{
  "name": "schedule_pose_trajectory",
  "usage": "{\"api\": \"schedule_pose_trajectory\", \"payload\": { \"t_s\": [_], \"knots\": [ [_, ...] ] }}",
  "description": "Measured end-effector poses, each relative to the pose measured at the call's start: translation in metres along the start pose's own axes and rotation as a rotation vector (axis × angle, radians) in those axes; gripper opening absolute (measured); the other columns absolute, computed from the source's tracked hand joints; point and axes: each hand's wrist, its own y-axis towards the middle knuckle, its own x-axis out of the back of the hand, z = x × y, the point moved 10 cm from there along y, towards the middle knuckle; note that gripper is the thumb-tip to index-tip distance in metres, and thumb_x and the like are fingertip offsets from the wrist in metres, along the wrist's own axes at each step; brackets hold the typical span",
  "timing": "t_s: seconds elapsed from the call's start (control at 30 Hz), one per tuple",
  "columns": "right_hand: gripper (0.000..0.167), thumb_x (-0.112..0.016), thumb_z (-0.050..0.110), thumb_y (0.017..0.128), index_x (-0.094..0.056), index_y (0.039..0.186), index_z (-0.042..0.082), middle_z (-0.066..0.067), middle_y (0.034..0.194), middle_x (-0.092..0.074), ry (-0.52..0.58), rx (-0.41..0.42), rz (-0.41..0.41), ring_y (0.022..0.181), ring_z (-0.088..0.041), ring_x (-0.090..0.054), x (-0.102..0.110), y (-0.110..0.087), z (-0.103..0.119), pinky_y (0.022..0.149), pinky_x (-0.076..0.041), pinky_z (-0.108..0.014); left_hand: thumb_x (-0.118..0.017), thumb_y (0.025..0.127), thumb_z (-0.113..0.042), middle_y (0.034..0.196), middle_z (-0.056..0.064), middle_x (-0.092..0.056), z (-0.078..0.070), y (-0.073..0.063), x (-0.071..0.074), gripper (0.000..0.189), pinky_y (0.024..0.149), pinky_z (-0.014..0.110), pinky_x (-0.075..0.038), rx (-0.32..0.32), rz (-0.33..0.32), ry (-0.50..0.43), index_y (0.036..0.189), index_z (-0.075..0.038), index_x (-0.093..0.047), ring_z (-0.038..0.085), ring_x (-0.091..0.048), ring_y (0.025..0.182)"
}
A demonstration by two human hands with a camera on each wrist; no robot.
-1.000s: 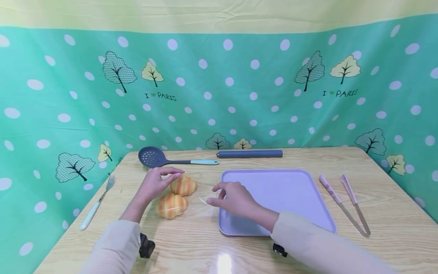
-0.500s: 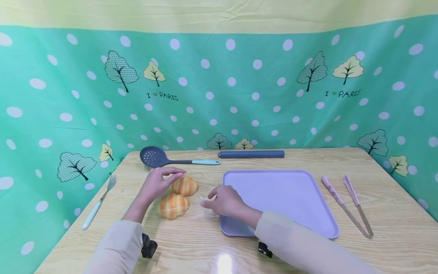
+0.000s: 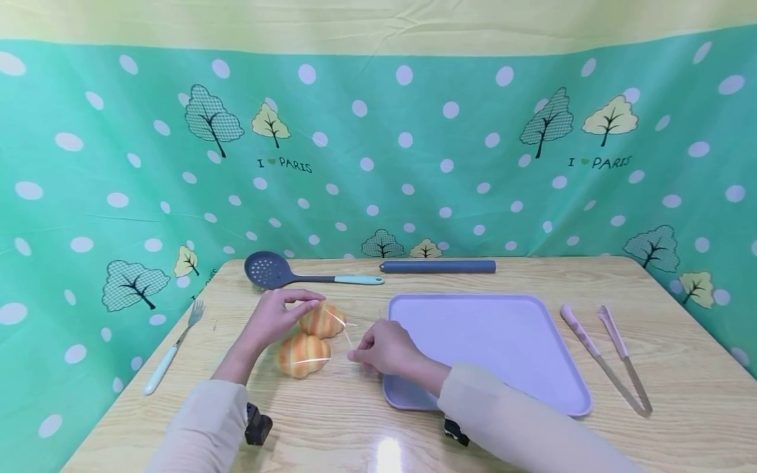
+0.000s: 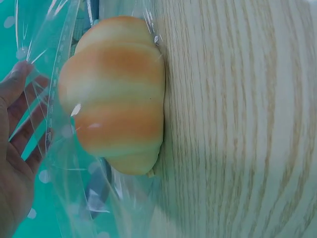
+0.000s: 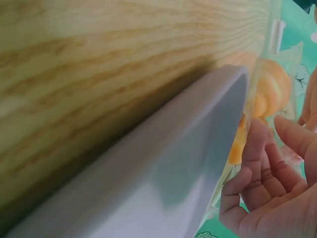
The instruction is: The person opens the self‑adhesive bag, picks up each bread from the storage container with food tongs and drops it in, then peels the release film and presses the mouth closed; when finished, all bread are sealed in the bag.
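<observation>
Two striped orange-and-cream bread rolls, the farther roll and the nearer roll, lie side by side on the left half of the table. A clear plastic bag covers a roll in the left wrist view; its full outline is hard to see. My left hand pinches the film between thumb and fingers just above the farther roll. To the right of the rolls, my right hand has its fingers bent and appears to pinch the bag's other side, where bright creases run to the fingertips.
A lilac tray sits right of the rolls, its left edge under my right hand. Tongs lie farther right. Behind are a slotted skimmer and a dark blue rod. A fork lies at the left edge.
My right hand has moved left toward the rolls, and its thumb and fingers have drawn together. Sharper creases show in the film. The left hand stays nearly still.
</observation>
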Motion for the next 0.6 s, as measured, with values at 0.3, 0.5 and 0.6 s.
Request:
{"api": "schedule_pose_trajectory", "payload": {
  "t_s": [0.3,0.5,0.6],
  "knots": [
    [0.023,-0.084,0.02,0.086,-0.077,0.065,0.013,0.011,0.056,-0.06,-0.017,0.127,-0.001,0.055,-0.003,-0.048,0.002,-0.007,0.009,0.051,-0.039,-0.02,-0.063,0.103,-0.03,0.116,0.006,-0.075,-0.005,0.005,-0.004,0.027,0.101,0.06,-0.048,0.04,0.083,-0.008,0.116,-0.011,-0.077,0.036,-0.063,0.12],
    [0.022,-0.084,0.02,0.085,-0.078,0.065,0.014,0.015,0.055,-0.06,-0.034,0.179,0.02,0.058,-0.002,-0.049,0.0,-0.011,0.014,0.054,-0.04,-0.02,-0.05,0.109,-0.036,0.131,0.012,-0.068,-0.014,0.015,-0.015,0.041,0.108,0.06,-0.043,0.084,0.155,-0.086,0.13,-0.008,-0.069,0.038,-0.058,0.128],
    [0.022,-0.084,0.02,0.085,-0.078,0.065,0.015,0.015,0.056,-0.061,-0.038,0.197,0.027,0.058,-0.001,-0.048,-0.001,-0.011,0.015,0.054,-0.039,-0.02,-0.042,0.111,-0.039,0.135,0.017,-0.064,-0.015,0.018,-0.026,0.047,0.111,0.058,-0.04,0.126,0.211,-0.111,0.137,-0.007,-0.064,0.039,-0.055,0.13]
  ]
}}
